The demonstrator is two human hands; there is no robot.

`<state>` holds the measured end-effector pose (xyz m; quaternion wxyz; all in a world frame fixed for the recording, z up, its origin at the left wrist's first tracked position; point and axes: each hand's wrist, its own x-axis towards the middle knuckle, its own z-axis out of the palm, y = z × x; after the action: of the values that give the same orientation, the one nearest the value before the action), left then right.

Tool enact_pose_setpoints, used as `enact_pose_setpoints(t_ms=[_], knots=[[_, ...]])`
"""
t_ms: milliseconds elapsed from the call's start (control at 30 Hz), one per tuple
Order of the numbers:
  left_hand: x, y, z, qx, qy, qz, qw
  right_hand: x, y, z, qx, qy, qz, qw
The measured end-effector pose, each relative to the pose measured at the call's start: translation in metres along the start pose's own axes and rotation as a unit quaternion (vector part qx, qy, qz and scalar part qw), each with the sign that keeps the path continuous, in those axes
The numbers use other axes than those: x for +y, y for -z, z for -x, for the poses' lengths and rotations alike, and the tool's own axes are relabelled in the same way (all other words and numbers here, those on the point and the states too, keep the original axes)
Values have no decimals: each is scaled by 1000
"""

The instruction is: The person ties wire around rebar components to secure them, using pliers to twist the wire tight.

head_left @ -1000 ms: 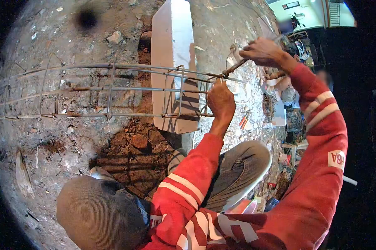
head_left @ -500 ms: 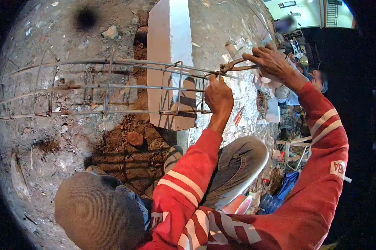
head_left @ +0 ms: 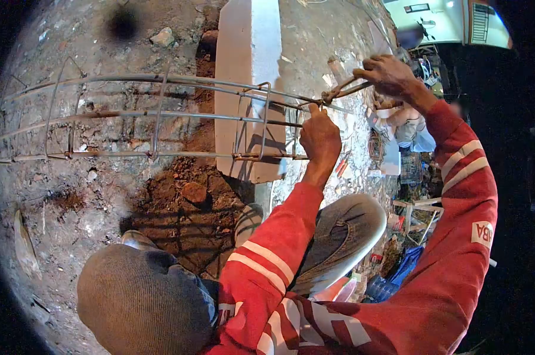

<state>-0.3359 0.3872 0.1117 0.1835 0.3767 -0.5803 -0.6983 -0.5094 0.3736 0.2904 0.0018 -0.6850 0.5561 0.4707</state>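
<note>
A long rebar cage (head_left: 178, 113) of straight bars and square stirrups stretches from the left to my hands. At its right end, my left hand (head_left: 320, 139) is closed against the end stirrup, thumb and fingers gripping the rebar. My right hand (head_left: 389, 77) holds the handles of a pair of pincers (head_left: 345, 89), their jaws at the top corner of the cage's end, just above my left fingers. Whether wire lies in the jaws is too small to tell. A pale block (head_left: 238, 89) lies beneath the cage near that end.
Below the cage is a dug patch of reddish soil (head_left: 184, 225) with a brick piece (head_left: 194, 191). My bent knees frame the bottom. At the right are a blue sheet (head_left: 406, 263), a wooden frame (head_left: 418, 219) and clutter. A stone (head_left: 162, 37) lies beyond the cage.
The pincers' handles have come closer together in my right hand, and the tool has swung slightly. The whole view has shifted a little; my left hand keeps its place at the cage's end.
</note>
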Motion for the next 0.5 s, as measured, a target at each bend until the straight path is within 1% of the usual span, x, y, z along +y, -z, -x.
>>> enact_pose_setpoints(t_ms=[33, 100, 133, 167, 233, 267, 300, 333, 367, 400, 433, 500], knots=[[0, 0, -1, 3, 1, 0, 1000, 5, 7, -3, 2, 2, 1, 1000], [3, 3, 2, -8, -8, -9, 1000, 6, 28, -13, -176, -45, -58, 982], [5, 4, 3, -8, -5, -32, 999, 11, 32, -14, -154, -39, -84, 984], [3, 3, 1, -8, -4, -33, 999, 9, 39, -15, -154, -38, -86, 984], [-7, -4, -2, -13, -31, -10, 999, 1, 51, -13, -124, -1, -124, 984], [-10, -3, -2, -7, -60, 14, 998, 1, 48, -14, -94, 39, -166, 981], [-10, -3, -2, -11, -56, 16, 998, -1, 45, -13, -99, 39, -168, 980], [-9, -3, -4, -14, -31, 39, 999, -1, 43, -13, -273, -69, -327, 902], [-7, -1, -4, -17, -5, 61, 998, -7, 49, -15, -427, -173, -462, 758], [-5, 0, -4, -14, -1, 78, 997, -15, 57, -13, -412, -216, -494, 734], [-2, 2, -5, -14, -4, 84, 996, -19, 58, -9, -423, -234, -497, 721], [0, 3, -4, -7, 16, 79, 997, -19, 35, 0, -380, -196, -485, 763]])
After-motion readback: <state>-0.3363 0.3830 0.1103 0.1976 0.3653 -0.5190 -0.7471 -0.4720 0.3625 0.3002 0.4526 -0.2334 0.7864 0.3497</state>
